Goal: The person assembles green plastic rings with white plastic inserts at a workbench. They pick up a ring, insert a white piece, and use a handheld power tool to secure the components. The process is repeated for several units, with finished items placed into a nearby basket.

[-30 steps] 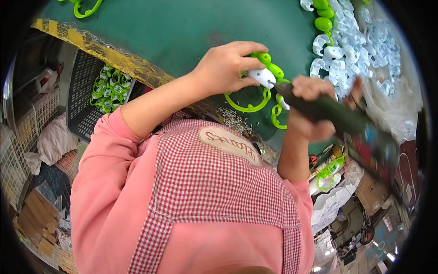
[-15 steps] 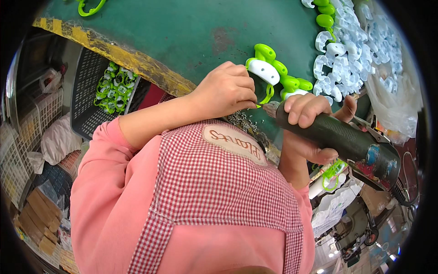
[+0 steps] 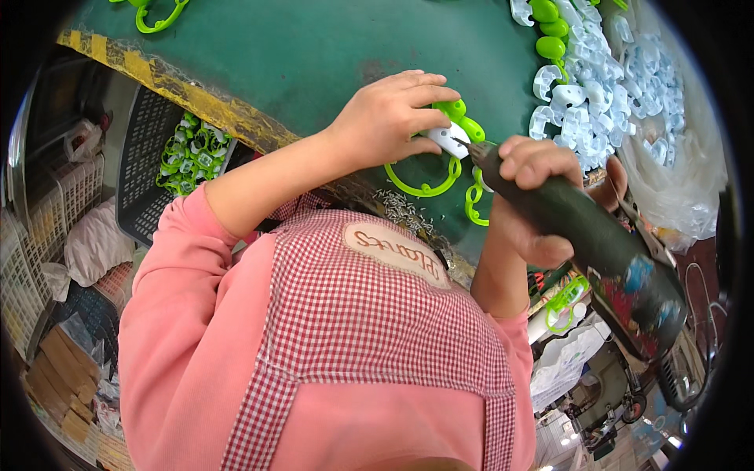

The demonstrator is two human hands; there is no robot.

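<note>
My left hand (image 3: 389, 118) grips a bright green plastic ring piece (image 3: 428, 191) from its left, thumb and fingers closing at its white, two-holed cover (image 3: 449, 141). In my right hand (image 3: 538, 177) is a dark electric screwdriver (image 3: 581, 224), fingers wrapped round its body. Its bit points left and lies over the white cover; whether it touches cannot be made out. Just right of the held piece, partly behind the screwdriver, lies another green piece (image 3: 474, 210). Small loose screws (image 3: 400, 210) lie heaped near the table's front edge, below the green ring.
Pale translucent plastic parts (image 3: 585, 110) are piled on the green table (image 3: 314, 67) at right, beside green pieces (image 3: 551, 47) and a clear bag (image 3: 683, 188). Another green piece (image 3: 161, 16) lies far left. Below the yellow-striped edge stands a dark crate (image 3: 141, 169) holding green-and-white pieces.
My left hand has moved up and the ring piece now shows on the table under it. The screwdriver's bit has swung up onto the white cover, its body tilting more steeply.
</note>
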